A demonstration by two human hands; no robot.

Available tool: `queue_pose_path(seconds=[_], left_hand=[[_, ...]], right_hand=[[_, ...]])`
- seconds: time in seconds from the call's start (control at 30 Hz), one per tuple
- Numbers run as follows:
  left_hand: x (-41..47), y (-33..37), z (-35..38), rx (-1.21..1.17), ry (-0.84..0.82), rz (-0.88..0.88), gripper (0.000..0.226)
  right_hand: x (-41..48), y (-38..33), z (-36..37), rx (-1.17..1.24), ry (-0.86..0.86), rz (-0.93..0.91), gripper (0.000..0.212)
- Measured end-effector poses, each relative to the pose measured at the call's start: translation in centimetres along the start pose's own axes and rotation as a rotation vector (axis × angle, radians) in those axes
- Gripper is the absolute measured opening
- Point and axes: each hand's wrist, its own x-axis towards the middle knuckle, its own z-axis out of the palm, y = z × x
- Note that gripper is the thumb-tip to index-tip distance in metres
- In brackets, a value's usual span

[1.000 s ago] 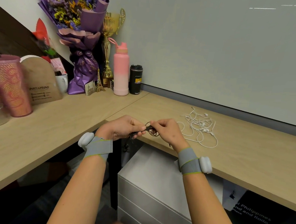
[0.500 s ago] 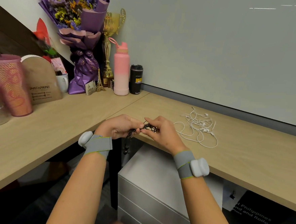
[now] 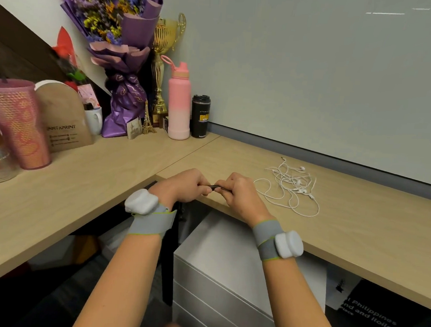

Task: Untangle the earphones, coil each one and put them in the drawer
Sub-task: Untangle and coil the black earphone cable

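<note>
My left hand point(image 3: 185, 185) and my right hand point(image 3: 243, 193) are close together over the desk's front edge, fingers curled inward. Between them they pinch a black earphone cord point(image 3: 216, 187); only a short dark stretch of it shows, the rest is hidden inside the hands. A tangle of white earphones point(image 3: 290, 185) lies loose on the desk to the right of my right hand, untouched. Under the desk, below my wrists, stands a grey drawer cabinet point(image 3: 228, 261) with its drawers closed.
The L-shaped wooden desk point(image 3: 358, 224) carries a pink bottle point(image 3: 178, 107), a black tumbler point(image 3: 200, 116), a gold trophy point(image 3: 162, 65) and a purple bouquet point(image 3: 120, 54) in the corner. A pink cup point(image 3: 18, 124) and a brown card point(image 3: 62, 119) stand at the left.
The loose black loops seen between the hands have been drawn in, so only a short stretch shows now. Both hands have closed tighter and rolled knuckles-up, staying at the desk edge.
</note>
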Motion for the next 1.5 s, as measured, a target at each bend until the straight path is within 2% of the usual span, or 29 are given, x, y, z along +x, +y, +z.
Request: queue_pose_path(seconds=[0.13,0.3,0.4,0.47,0.53,0.63,0.77,0.9,1.03,1.13,1.2,1.3,1.4,1.5], left_hand=[[0.5,0.5,0.6,0.078,0.135,0.006,0.022],[0.9,-0.4,0.6,0.114,0.129,0.046,0.024],[0.7,-1.6,0.5,0.093,0.087,0.058,0.025],[0.5,-2.3,0.6,0.089,0.072,0.061,0.024],[0.3,-2.8,0.8,0.086,0.074,0.066,0.024],[0.4,-2.5,1.2,0.064,0.067,0.081,0.027],[0.5,-1.2,1.3,0.029,0.019,0.134,0.022],[0.0,0.3,1.0,-0.189,0.046,0.236,0.02],[-0.1,0.8,-0.5,-0.338,0.229,0.271,0.028],[0.4,0.7,-0.7,-0.292,0.406,0.183,0.014],[0.8,0.7,-0.2,-0.296,0.514,0.129,0.016],[1.0,0.8,0.8,-0.272,0.601,0.092,0.023],[1.6,-0.1,1.4,-0.111,0.538,0.052,0.026],[1.7,-1.2,1.6,0.009,0.397,0.047,0.023]], right_hand=[[0.2,0.3,-0.8,-0.032,-0.041,0.064,0.02],[0.5,0.5,-2.9,0.179,-0.178,0.214,0.024],[0.9,1.3,-4.6,0.178,-0.273,0.276,0.02],[1.0,1.7,-5.8,0.333,-0.393,0.305,0.022],[1.1,1.9,-6.3,0.633,-0.463,0.315,0.023],[1.7,1.6,-6.0,0.971,-0.351,0.292,0.022],[2.8,0.6,-4.0,1.165,-0.074,0.39,0.02],[2.0,1.2,-1.0,1.117,0.041,0.554,0.021],[0.4,1.6,1.2,1.091,0.043,0.641,0.02],[-0.4,1.0,1.9,0.952,0.019,0.554,0.022],[-0.4,0.1,1.5,0.792,0.005,0.473,0.021],[-0.1,-1.3,0.5,0.368,-0.111,0.269,0.027],[0.2,-2.8,-0.8,0.008,-0.286,0.113,0.028],[0.6,-3.8,-2.9,-0.034,-0.357,0.081,0.041]])
